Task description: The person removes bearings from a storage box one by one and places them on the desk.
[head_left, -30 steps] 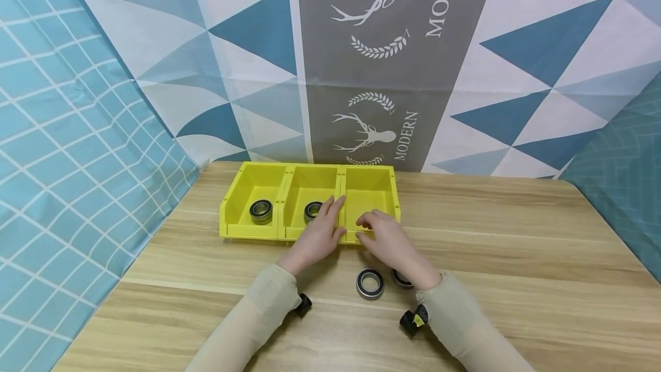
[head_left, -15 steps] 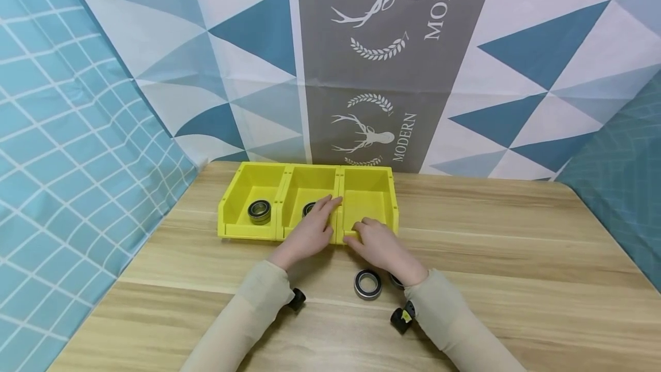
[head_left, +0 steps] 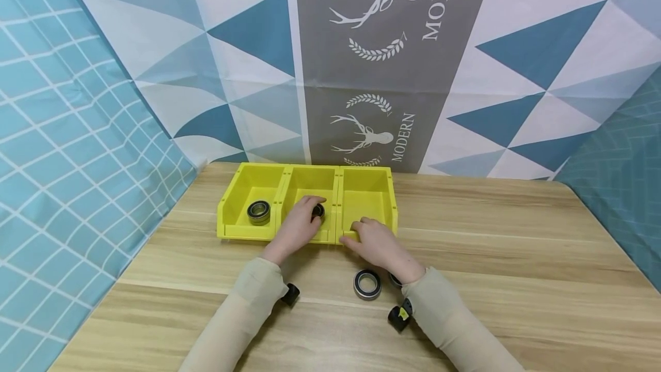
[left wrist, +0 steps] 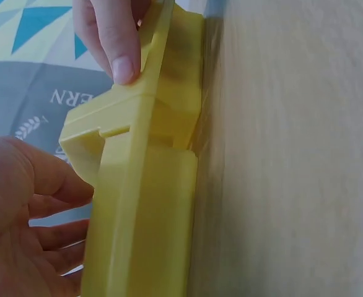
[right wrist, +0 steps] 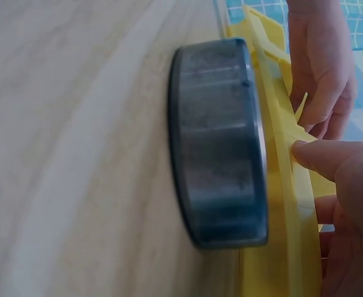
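Three yellow bins (head_left: 362, 205) stand joined in a row on the table. My left hand (head_left: 293, 227) is over the middle bin, fingers loosely curved with a gap to the thumb. Between thumb and forefinger shows a black-and-silver ball bearing (head_left: 319, 211), partly hidden. In the left wrist view, the front wall covers that hand's (left wrist: 30, 210) fingertips. My right hand (head_left: 379, 241) grips the right bin's front wall, thumb outside and fingers inside. Below that hand, a bearing (head_left: 356, 286) lies on the table; another (head_left: 395, 280) is mostly hidden by the right wrist.
Stacked bearings (head_left: 259, 212) sit in the left bin. A bearing (right wrist: 218, 145) looms large in the right wrist view, just before the bins. The wood table (head_left: 516, 257) runs back to a patterned cloth (head_left: 382, 73), with blue grid cloth (head_left: 67, 148) on the left.
My left hand has drawn left off the divider between the middle and right bins, its fingers now more curved. My right hand came down onto the right bin's front wall and stays there.
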A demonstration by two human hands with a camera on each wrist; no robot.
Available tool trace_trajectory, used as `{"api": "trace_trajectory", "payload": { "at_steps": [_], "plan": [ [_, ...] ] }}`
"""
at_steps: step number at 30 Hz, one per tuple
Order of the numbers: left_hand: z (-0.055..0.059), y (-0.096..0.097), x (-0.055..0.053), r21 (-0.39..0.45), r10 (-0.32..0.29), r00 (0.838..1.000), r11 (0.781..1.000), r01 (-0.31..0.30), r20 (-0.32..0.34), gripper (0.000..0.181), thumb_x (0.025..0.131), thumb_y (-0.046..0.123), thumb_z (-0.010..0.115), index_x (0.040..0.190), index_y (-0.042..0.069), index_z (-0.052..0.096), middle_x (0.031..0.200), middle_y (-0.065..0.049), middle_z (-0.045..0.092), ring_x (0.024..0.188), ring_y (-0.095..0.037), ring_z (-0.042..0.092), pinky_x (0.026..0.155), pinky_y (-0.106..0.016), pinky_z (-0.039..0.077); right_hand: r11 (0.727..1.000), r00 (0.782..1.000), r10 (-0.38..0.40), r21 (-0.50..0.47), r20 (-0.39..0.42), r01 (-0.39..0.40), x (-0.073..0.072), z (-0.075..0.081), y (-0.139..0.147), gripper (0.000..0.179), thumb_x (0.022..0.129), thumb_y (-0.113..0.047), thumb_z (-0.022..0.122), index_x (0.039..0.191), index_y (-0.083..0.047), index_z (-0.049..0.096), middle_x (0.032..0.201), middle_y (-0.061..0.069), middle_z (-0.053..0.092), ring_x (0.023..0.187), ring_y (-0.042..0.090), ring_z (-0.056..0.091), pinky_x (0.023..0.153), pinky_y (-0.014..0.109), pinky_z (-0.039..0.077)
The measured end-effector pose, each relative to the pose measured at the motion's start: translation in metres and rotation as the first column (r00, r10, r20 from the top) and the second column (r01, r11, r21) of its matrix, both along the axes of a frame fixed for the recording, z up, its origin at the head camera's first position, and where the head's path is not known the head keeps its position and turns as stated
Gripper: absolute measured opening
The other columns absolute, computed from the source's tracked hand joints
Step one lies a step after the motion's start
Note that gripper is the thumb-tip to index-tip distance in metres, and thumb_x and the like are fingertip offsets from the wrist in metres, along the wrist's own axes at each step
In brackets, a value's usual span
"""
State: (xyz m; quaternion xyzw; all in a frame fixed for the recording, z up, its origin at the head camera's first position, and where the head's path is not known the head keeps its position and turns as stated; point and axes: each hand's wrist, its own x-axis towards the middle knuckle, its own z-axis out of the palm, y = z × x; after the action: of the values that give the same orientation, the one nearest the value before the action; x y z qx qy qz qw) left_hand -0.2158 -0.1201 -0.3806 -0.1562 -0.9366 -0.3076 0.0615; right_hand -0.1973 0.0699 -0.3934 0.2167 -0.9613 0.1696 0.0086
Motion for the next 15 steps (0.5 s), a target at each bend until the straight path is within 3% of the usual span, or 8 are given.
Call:
{"api": "trace_trajectory", "payload": {
  "at_steps": [15],
  "plan": [
    [-0.0103,-0.0005,-0.004,-0.03,0.091,0.996,0.995,-0.091,0.003,0.034,0.083,0.009,0.061,0.117,0.004,0.058,0.127,-0.018,0.049,0.119,-0.034,0.044,0.098,-0.044,0.037,1.0,1.0,0.008,-0.009,-0.012,-0.008,0.001,0.0013,-0.0014,0.044,0.087,-0.044,0.053,0.104,-0.004,0.064,0.097,0.011,0.064,0.09,0.026,0.059,0.08,0.039,0.047]
  ]
}}
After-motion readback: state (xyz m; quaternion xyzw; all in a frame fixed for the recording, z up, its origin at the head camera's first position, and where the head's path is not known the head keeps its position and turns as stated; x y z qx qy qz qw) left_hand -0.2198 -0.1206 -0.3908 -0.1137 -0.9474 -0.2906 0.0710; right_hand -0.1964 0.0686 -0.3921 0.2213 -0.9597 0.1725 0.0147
